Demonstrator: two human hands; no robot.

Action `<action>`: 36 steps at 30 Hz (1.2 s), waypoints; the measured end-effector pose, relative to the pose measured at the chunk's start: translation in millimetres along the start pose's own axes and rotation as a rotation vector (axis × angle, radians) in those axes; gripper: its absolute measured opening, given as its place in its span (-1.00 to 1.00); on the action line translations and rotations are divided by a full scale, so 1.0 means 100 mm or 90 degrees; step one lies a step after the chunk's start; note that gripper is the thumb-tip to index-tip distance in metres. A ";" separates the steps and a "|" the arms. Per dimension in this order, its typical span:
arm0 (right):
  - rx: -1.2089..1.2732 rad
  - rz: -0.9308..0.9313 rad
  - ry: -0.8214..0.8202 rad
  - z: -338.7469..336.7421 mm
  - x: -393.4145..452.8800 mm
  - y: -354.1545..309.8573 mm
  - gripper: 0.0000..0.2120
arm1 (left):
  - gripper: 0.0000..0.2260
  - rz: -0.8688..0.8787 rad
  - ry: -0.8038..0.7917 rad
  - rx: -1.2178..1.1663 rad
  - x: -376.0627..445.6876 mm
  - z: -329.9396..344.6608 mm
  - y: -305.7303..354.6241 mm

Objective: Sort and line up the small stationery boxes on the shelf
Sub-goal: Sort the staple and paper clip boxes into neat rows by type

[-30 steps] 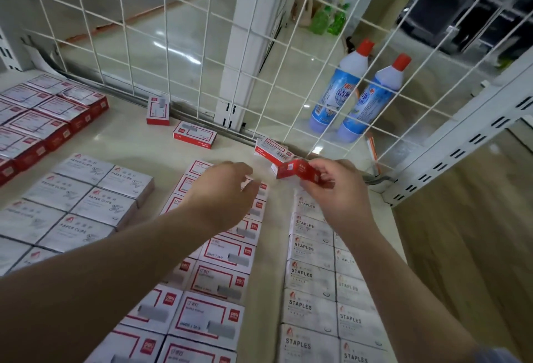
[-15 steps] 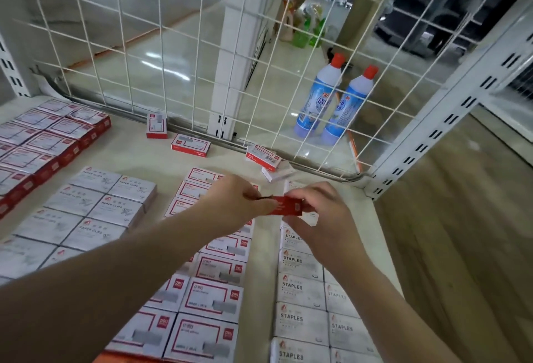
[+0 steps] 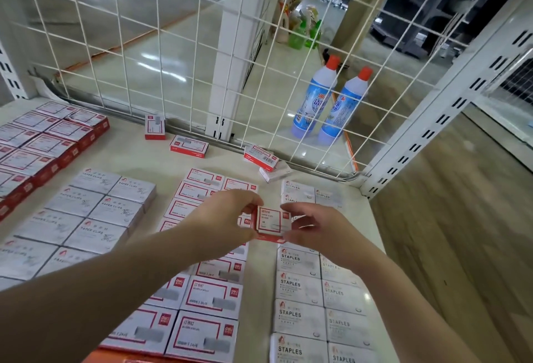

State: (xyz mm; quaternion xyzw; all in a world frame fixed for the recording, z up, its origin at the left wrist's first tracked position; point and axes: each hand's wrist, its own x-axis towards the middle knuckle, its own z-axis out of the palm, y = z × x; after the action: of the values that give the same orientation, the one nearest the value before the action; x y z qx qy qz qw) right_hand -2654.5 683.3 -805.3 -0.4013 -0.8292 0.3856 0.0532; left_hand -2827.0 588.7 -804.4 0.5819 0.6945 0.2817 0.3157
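Where the frame cuts off the red boxes [image 3: 43, 146] at left, the left hand [image 3: 222, 218] and right hand [image 3: 320, 230] both pinch one small box [image 3: 271, 222] above the shelf [image 3: 138, 158], hiding boxes beneath; its print is blurred.

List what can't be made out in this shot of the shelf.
- Head view: the small print on the red-and-white box held between the left hand and right hand is blurred.
- The staples boxes under the right forearm are partly hidden.
- The red boxes at the far left are cut off by the frame edge.
- The bottles behind the wire grid have unreadable labels.
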 end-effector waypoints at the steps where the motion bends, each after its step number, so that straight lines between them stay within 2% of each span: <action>1: 0.003 -0.005 -0.008 0.01 0.00 0.00 -0.61 | -0.65 0.007 0.004 0.011 -0.01 0.00 0.00; 7: 0.041 -0.046 0.013 0.05 -0.05 0.01 -0.68 | -0.59 0.000 -0.003 0.030 -0.05 0.02 -0.01; 12: 0.027 -0.083 0.110 0.08 -0.11 0.01 -0.63 | -0.44 -0.054 -0.023 -0.012 -0.03 0.04 -0.02; 15: 0.002 -0.076 0.149 0.11 -0.13 0.00 -0.64 | -0.57 -0.078 -0.043 -0.075 -0.01 0.06 -0.03; 19: 0.052 -0.093 0.185 0.16 -0.15 -0.06 -0.61 | -0.73 -0.090 -0.021 -0.127 0.02 0.07 0.00; 26: 0.058 -0.115 0.184 0.23 -0.21 -0.09 -0.53 | -0.72 -0.121 0.029 -0.143 0.02 0.07 0.03; 36: 0.104 -0.097 0.180 0.27 -0.19 -0.04 -0.54 | -0.73 -0.132 0.033 -0.146 -0.01 0.08 0.01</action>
State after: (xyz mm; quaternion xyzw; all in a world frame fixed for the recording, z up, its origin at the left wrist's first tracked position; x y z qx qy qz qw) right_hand -2654.5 652.1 -817.2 -0.3818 -0.8074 0.3862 0.2306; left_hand -2820.3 588.1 -808.5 0.4600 0.7222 0.3397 0.3893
